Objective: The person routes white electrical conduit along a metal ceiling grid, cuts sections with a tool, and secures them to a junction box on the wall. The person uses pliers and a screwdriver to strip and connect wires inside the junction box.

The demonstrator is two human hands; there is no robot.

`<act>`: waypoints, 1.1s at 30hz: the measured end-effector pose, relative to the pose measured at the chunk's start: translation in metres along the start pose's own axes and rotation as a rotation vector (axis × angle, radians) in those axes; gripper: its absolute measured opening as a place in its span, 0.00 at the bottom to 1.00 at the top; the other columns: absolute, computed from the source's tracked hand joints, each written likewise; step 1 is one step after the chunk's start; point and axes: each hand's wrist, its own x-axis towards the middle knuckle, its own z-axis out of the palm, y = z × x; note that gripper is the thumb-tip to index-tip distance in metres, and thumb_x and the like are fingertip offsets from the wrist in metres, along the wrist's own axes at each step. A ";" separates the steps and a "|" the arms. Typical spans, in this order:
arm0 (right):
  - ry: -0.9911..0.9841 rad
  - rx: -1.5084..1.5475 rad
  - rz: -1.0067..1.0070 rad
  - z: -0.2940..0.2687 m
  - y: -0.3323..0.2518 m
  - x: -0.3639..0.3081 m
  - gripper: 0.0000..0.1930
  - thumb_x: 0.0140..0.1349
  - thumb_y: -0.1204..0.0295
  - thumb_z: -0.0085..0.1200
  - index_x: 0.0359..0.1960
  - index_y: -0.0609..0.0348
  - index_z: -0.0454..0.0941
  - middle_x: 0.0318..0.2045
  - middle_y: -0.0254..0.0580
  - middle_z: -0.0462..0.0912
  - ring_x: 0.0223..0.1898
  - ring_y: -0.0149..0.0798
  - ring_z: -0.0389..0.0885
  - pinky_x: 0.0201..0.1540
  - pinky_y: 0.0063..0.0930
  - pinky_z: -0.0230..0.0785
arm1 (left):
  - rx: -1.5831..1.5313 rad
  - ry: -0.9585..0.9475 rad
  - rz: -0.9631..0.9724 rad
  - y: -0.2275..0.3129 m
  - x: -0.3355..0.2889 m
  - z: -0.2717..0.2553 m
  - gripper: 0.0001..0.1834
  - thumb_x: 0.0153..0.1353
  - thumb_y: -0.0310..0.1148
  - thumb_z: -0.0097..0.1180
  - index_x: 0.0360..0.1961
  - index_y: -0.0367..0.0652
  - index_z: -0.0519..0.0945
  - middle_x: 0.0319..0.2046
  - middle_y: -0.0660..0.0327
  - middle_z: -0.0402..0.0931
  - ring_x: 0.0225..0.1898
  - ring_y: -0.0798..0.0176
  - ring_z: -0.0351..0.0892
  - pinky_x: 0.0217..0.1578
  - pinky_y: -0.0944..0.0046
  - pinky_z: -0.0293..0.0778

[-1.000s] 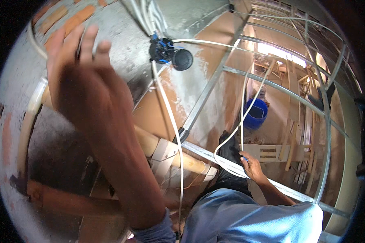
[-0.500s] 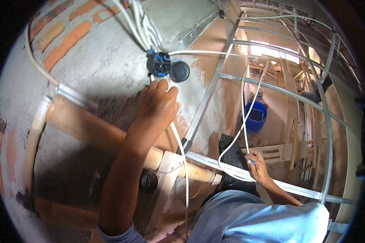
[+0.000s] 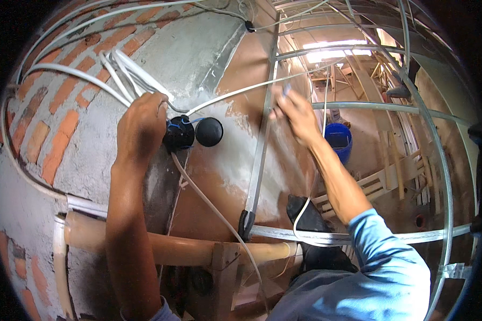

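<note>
A round black junction box (image 3: 180, 135) is on the wall, with blue wire ends inside and its round black lid (image 3: 209, 132) hanging open to the right. My left hand (image 3: 141, 125) is closed at the box's upper left edge, gripping the bundle of white cables (image 3: 136, 77) where they reach it. My right hand (image 3: 299, 115) is raised right of the box, smeared by motion. Its fingers pinch something small and bluish, too blurred to name. One white cable (image 3: 241, 91) leaves the box toward the upper right; another white cable (image 3: 214, 206) hangs below it.
A thick tan pipe (image 3: 185, 250) runs low along the wall past a wooden post (image 3: 226, 273). Metal framing (image 3: 353, 235) crosses in front of me and rises at the right. Beyond stand a blue bucket (image 3: 339, 143) and scrap timber. Exposed brick (image 3: 61, 139) is at left.
My right hand has risen from low at the right to beside the box. My left hand has gone from below the box to its upper left, at the cable bundle. The view has shifted.
</note>
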 end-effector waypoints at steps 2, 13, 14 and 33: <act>-0.023 0.365 0.016 0.018 -0.006 0.051 0.20 0.71 0.61 0.54 0.59 0.57 0.78 0.27 0.30 0.74 0.28 0.26 0.71 0.35 0.20 0.66 | 0.003 -0.083 -0.017 0.006 0.006 -0.004 0.11 0.64 0.29 0.51 0.42 0.34 0.81 0.38 0.47 0.81 0.43 0.44 0.81 0.45 0.51 0.75; -0.192 -0.188 -0.581 0.125 -0.015 0.091 0.14 0.69 0.69 0.58 0.54 0.57 0.82 0.40 0.36 0.86 0.36 0.33 0.83 0.41 0.28 0.76 | -0.304 -0.035 0.203 0.014 0.052 0.001 0.13 0.65 0.31 0.57 0.45 0.33 0.82 0.33 0.49 0.80 0.36 0.54 0.80 0.40 0.59 0.75; -0.289 -0.096 -0.443 0.123 -0.014 0.093 0.15 0.69 0.69 0.57 0.55 0.58 0.82 0.39 0.36 0.86 0.35 0.32 0.82 0.40 0.27 0.75 | -0.194 -0.044 0.227 0.012 0.054 0.001 0.14 0.65 0.31 0.58 0.47 0.32 0.82 0.32 0.51 0.80 0.35 0.60 0.80 0.41 0.62 0.74; -0.712 -0.183 -0.037 0.096 0.028 0.192 0.11 0.64 0.68 0.63 0.41 0.64 0.87 0.29 0.35 0.85 0.30 0.28 0.78 0.35 0.21 0.72 | -0.216 -0.071 -0.102 -0.004 0.011 0.012 0.13 0.67 0.33 0.52 0.47 0.38 0.80 0.40 0.45 0.81 0.42 0.41 0.82 0.45 0.51 0.76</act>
